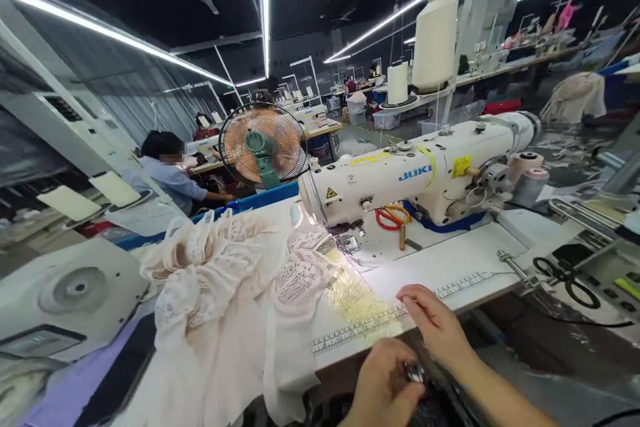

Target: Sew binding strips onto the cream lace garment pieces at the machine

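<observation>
Below the table's front edge, my left hand [383, 383] is closed with thumb and fingers round a small shiny metal bobbin case [415, 371]. My right hand [437, 327] is just above and to the right of it, over the table edge, its fingertips pinched together; whatever they hold is too fine to see. Beyond both hands stands a white sewing machine [370, 177] with its needle area lit. A pale lace-cupped garment [300, 280] lies to the left of the needle area, partly hanging over the front edge.
More pale lace garments [200, 280] are heaped on the left. Red-handled scissors [387, 219] lie under the machine arm. A measuring tape [360, 330] runs along the table front. Black scissors [567, 280] rest at right. A fan [263, 140] and a seated person [167, 173] are beyond.
</observation>
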A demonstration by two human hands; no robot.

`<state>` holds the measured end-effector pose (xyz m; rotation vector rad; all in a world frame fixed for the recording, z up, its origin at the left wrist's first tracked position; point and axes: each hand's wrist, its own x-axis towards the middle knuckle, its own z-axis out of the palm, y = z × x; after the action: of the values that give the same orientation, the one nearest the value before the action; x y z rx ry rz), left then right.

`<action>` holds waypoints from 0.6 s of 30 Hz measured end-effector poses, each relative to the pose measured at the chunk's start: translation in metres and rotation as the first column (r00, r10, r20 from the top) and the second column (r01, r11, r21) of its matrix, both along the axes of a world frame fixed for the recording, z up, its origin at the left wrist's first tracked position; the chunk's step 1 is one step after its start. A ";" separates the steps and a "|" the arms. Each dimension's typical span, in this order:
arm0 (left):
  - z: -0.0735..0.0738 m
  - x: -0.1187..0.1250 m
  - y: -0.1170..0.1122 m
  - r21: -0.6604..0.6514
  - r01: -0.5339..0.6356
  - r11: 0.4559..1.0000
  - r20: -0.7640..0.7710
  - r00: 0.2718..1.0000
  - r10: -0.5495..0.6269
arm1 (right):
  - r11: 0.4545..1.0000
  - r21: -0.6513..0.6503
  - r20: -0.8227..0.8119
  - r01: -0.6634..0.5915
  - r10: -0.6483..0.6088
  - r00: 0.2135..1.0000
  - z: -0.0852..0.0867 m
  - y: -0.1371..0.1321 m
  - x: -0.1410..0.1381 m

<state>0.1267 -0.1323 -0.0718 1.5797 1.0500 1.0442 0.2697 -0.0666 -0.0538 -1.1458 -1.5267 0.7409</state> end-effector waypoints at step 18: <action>0.055 0.024 0.116 0.461 -0.167 0.872 -0.331 0.879 0.344 | 0.759 -0.365 -0.904 -0.539 -0.151 0.399 0.039 0.022 0.037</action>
<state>0.1503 -0.0159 -0.0166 2.1127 1.4208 1.2151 0.3069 -0.0443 -0.0149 -0.6921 -0.4119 1.8116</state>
